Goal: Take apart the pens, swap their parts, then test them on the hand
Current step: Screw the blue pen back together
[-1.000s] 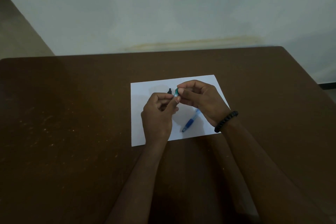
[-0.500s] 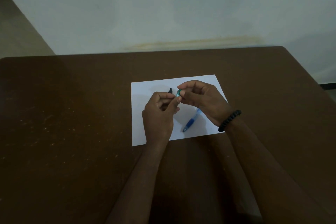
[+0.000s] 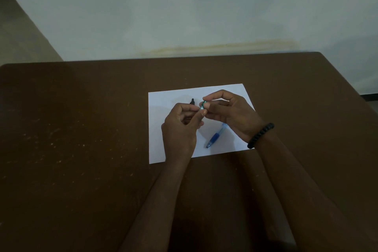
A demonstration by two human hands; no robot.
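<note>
- Both hands meet above the white paper point(image 3: 163, 100): my left hand point(image 3: 180, 129) grips a green pen point(image 3: 202, 106), my right hand point(image 3: 229, 114) pinches its end.
- Light, slick plastic; probably best held near the joint.
- Blue pen point(image 3: 215, 136) lies nearer on the paper.

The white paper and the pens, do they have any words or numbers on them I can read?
None can be read.
White sheet of paper: blank where it shows.
Blue pen lying on the paper: any print too small to read.
Small teal pen part pinched between both hands: no readable marking.
</note>
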